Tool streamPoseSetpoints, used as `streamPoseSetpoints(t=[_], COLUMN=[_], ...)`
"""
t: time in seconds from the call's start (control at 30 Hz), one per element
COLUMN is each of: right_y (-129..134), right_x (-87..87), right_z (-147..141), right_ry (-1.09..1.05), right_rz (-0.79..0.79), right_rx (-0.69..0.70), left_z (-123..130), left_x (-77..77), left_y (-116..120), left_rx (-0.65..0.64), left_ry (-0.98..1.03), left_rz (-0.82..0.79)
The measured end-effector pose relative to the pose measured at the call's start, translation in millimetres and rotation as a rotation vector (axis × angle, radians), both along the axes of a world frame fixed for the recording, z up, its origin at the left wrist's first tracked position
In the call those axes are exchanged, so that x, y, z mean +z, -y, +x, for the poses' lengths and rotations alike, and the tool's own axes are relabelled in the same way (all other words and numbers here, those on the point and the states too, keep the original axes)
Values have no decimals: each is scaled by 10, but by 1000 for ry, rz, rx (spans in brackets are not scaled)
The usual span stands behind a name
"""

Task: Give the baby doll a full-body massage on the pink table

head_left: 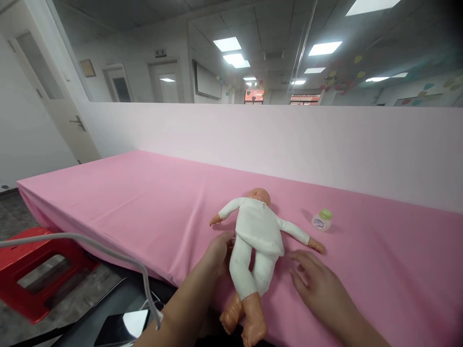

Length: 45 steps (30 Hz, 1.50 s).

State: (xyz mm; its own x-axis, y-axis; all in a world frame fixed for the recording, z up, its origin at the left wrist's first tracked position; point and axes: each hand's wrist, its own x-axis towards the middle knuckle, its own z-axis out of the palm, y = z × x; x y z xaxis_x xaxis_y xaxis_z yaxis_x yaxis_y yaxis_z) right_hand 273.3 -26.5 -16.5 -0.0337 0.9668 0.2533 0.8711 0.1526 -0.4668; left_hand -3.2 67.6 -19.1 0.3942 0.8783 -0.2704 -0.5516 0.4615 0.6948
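A baby doll (258,226) in a white cloth suit lies on its back on the pink-covered table, arms spread. Its head points away from me and its bare feet (253,318) reach the near edge. Close against the doll's hip on the left is my left hand (220,251); its thumb and forefinger look apart, with the fingertips partly hidden beside the doll. My right hand (316,284) hovers beside the doll's other leg, fingers loosely bent and apart, holding nothing. Beyond the doll's outstretched arm on the right stands a small clear jar (321,220) with a green lid.
The pink tablecloth (126,193) runs back to a low white wall (253,140) with glass above. At lower left are a red plastic stool (36,270), a grey cable (108,253) and a dark phone-like device (123,327). A door (68,115) is at far left.
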Motion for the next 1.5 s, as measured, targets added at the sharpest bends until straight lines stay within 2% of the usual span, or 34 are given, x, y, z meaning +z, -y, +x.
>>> streamPoseSetpoints(t=[0.1, 0.2, 0.27, 0.4, 0.57, 0.7, 0.83, 0.93, 1.03, 1.17, 1.3, 1.4, 1.5], right_y=[297, 384, 357, 246, 142, 94, 97, 120, 146, 175, 220, 200, 11], right_x=[-42, -36, 18, 183, 316, 378, 449, 500, 545, 580, 568, 571, 633], right_z=[-220, -435, -548, -718, -859, -779, -512, -326, -264, -329, -340, -271, -185], right_ry=[-63, -28, -2, 38, 174, 211, 224, 228, 244, 243, 162, -37, -244], right_rz=[0, 39, -2, -137, -202, -241, -303, -307, -305, -289, -267, -164, -31], right_rx=[194, 294, 342, 442, 388, 396, 424, 465, 488, 494, 467, 323, 106], left_z=[-7, 17, 26, 31, 47, -31, -147, -146, -58, 59, 41, 5, 57], left_x=[12, 47, 60, 51, 56, 200, 365, 382, 329, 260, 228, 238, 321], left_y=[336, 531, 561, 509, 476, 418, 383, 431, 507, 578, 583, 519, 356], left_rx=[-18, -24, -36, -83, -128, -126, -125, -106, -90, -128, -115, 10, 167], left_ry=[-115, -221, -268, -263, -268, -382, -573, -709, -767, -811, -1069, -1179, -1190], left_rz=[30, 136, 173, 146, 146, 162, 151, 198, 266, 414, 583, 631, 683])
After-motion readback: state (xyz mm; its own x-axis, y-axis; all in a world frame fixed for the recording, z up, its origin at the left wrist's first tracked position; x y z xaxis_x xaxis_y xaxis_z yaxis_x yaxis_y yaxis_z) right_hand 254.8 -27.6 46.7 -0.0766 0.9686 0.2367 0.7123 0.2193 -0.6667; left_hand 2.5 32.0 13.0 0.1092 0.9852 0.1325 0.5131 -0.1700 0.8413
